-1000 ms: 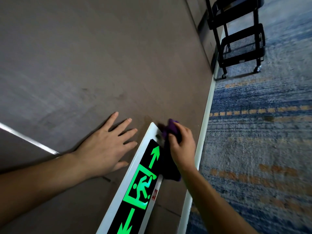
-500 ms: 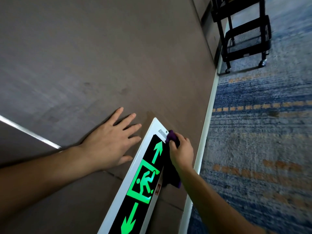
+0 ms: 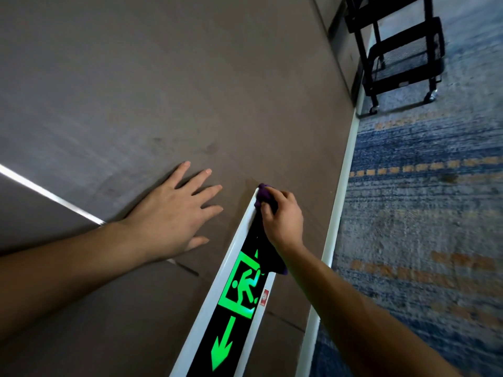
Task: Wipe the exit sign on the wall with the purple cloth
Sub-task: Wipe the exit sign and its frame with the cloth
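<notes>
Exit sign [image 3: 239,289] btm off-frame.

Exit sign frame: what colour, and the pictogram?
The exit sign has a white frame around a black face; the running-figure pictogram and arrow glow green. It shows best in the head view.

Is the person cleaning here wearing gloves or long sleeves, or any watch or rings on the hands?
No gloves: both the left hand and the right hand are bare. The forearms are uncovered as far as the head view shows, so no sleeves appear in frame. No watch, bracelet or ring is visible on either wrist or on the fingers that show. The nails look short and unpainted.
</notes>
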